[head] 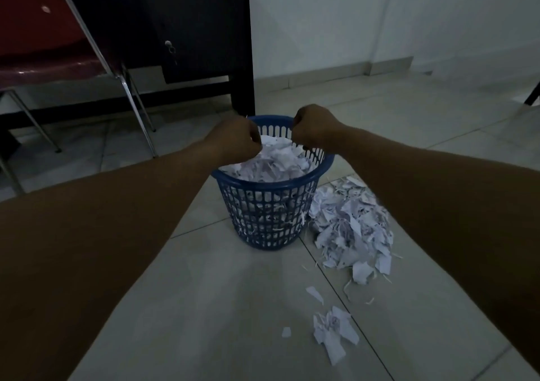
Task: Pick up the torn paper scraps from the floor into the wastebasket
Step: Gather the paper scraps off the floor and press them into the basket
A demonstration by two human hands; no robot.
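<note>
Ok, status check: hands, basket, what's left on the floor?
Both hands, left hand and right hand, curled over blue plastic mesh wastebasket, heaped full. Big pile of torn white paper scraps beside it. No obstruction.

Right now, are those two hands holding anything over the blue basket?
It cannot be told: left hand and right hand are curled over the wastebasket, their fingers facing away.

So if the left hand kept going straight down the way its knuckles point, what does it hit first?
Most likely the heap of torn paper filling the blue wastebasket: the left hand hovers curled just above it, near the far left rim. Depth is unclear, so it might graze the rim instead.
</note>
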